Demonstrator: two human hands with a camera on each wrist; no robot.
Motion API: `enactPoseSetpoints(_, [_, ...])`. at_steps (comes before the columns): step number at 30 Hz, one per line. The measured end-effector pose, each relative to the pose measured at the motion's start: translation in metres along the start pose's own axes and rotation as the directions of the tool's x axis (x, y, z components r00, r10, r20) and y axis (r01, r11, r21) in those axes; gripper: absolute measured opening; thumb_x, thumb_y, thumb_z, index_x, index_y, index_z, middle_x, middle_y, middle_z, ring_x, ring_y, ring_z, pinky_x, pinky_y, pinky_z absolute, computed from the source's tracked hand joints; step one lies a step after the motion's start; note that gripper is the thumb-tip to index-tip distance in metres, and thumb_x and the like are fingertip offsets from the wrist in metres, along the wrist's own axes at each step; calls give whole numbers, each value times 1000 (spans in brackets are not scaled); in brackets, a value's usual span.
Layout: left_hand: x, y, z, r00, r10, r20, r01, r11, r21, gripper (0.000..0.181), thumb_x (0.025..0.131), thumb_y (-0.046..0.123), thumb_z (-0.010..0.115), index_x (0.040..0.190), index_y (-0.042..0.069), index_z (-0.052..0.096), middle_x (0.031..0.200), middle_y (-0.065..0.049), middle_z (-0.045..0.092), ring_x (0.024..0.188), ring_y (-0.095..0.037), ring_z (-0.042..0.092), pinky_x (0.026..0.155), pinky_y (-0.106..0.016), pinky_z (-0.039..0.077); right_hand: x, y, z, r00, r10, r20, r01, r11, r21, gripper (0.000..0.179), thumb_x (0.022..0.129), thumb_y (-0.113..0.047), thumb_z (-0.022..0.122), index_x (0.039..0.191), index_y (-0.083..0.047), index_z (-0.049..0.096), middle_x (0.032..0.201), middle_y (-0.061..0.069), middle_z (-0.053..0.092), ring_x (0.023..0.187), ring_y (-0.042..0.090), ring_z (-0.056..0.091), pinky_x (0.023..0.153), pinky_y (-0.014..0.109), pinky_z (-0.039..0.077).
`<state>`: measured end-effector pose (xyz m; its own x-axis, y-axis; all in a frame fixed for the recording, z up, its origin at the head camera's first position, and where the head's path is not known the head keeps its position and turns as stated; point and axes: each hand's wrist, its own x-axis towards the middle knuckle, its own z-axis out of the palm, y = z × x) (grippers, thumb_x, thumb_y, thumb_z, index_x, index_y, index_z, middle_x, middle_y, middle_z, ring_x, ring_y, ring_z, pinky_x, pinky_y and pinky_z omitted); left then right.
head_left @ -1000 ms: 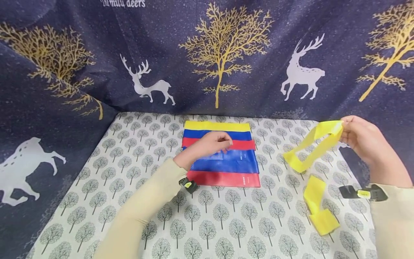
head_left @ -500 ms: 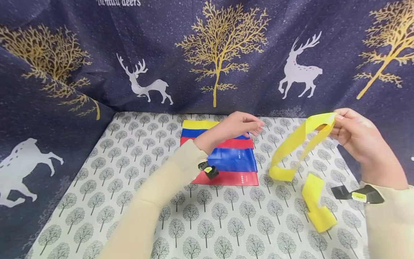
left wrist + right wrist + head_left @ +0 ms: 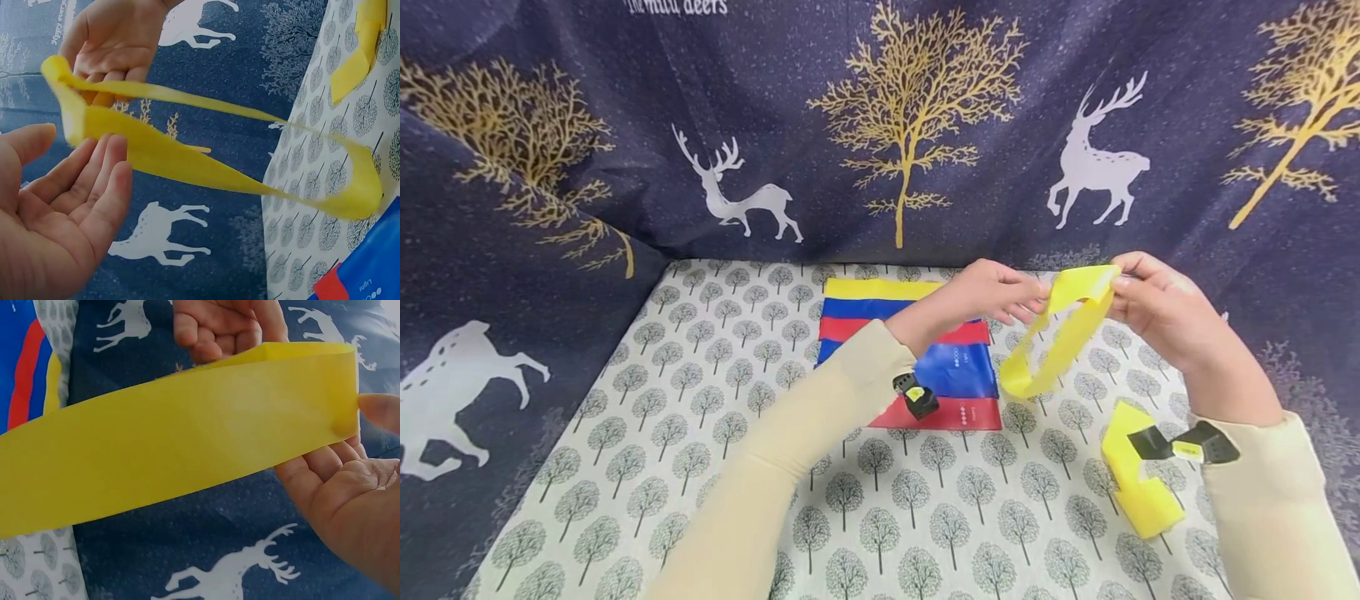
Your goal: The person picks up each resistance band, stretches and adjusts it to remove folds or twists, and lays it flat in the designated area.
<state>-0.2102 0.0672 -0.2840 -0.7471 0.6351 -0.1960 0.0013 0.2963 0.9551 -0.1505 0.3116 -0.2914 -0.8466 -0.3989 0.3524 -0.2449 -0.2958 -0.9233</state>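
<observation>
My right hand (image 3: 1172, 312) pinches one end of a yellow loop resistance band (image 3: 1067, 342) between thumb and fingers. The band hangs down and leftward over the table as an open loop. My left hand (image 3: 988, 292) is beside its upper left side, over the right edge of the laid-out bands. In the left wrist view, the left fingers (image 3: 90, 200) are loosely spread near the held end, with the thumb apart from them; whether the fingertips touch the band is unclear. A second yellow band (image 3: 1150, 508) lies folded on the table below the right wrist.
Flat bands lie in overlapping rows at the table's middle: yellow (image 3: 872, 288), blue, red, then a wide blue one (image 3: 962, 371) and a red one (image 3: 940, 415) nearest me. A tree-print cloth (image 3: 700, 450) covers the table. A dark deer-print curtain (image 3: 985, 208) hangs behind.
My left hand has moved rightward from above the laid-out bands toward the yellow loop. The right hand has carried the loop leftward. The folded yellow band has stayed in place.
</observation>
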Motion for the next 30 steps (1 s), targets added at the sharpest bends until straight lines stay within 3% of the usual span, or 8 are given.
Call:
enactPoseSetpoints(6, [0,0,4,998,-24,-54,23,1000,-21,32,97,27,71,122,8,75,112,-10,79,97,-19,77,89,-32,64,4,5,10,1000,21,-12,-21,999,-30,34,104,10,32,115,-7,59,102,1,78,91,11,75,84,23,62])
enactPoseSetpoints(12, [-1,-2,3,992,-66,-112,57,995,-80,28,96,22,73,119,7,76,112,-12,78,98,-22,77,91,-33,63,6,8,16,997,35,-68,-38,998,-52,32,102,11,34,111,-6,59,97,2,77,87,11,74,82,23,62])
enactPoseSetpoints(17, [-1,-3,-3,987,-78,-139,58,988,-143,26,99,20,67,119,5,73,104,-11,77,89,-18,76,85,-30,64,7,13,15,995,65,-82,-72,993,-91,30,102,12,37,106,-7,61,92,-1,74,86,8,71,81,20,60])
enactPoseSetpoints(24, [-5,8,-14,991,-37,-128,13,983,-186,25,100,15,59,117,0,69,100,-10,72,79,-15,69,82,-27,64,10,32,12,983,151,-100,-167,971,-173,32,101,11,45,101,-15,64,86,-7,70,78,3,65,73,16,55])
enactPoseSetpoints(30, [-10,17,-22,995,-13,-103,-3,987,-158,31,101,22,60,124,3,70,109,-11,74,85,-16,71,85,-26,64,10,45,10,980,184,-75,-196,958,-212,36,101,10,48,102,-18,69,94,-9,75,86,2,71,80,16,59])
